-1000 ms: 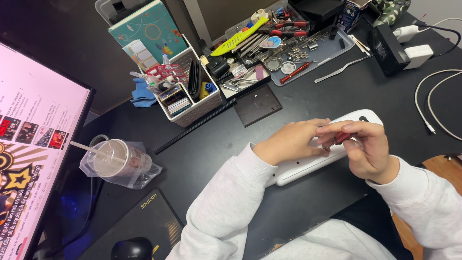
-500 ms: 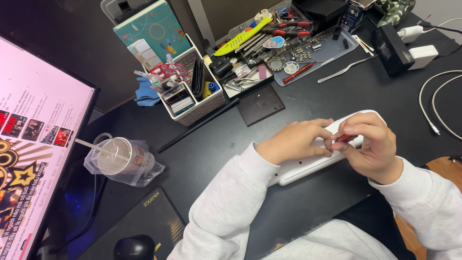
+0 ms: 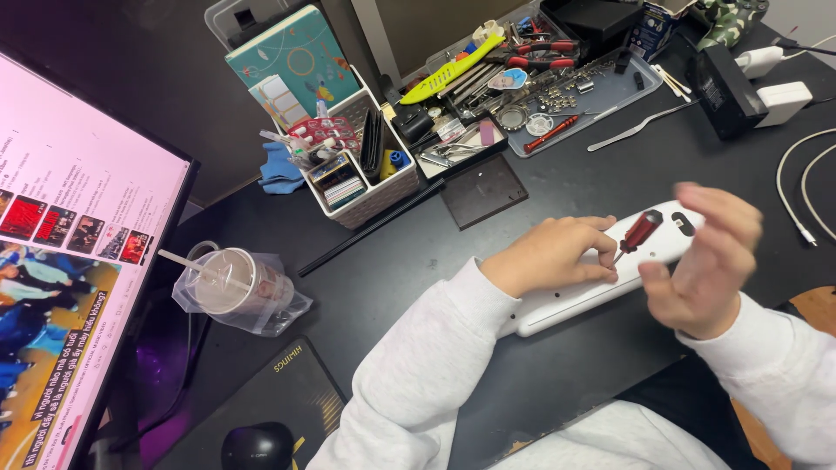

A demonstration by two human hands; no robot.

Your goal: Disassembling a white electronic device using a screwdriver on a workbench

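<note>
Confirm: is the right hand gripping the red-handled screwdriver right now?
No. The right hand is open with fingers spread, apart from the red-handled screwdriver, which the left hand steadies against the white device.

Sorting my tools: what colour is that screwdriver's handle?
Dark red with a black band, on the screwdriver; head view.

Red-and-black screwdriver (image 3: pixel 640 232), white device (image 3: pixel 575 300), black desk (image 3: pixel 557 187), yellow-green knife (image 3: pixel 453 70), grey sleeves (image 3: pixel 427 365).
</note>
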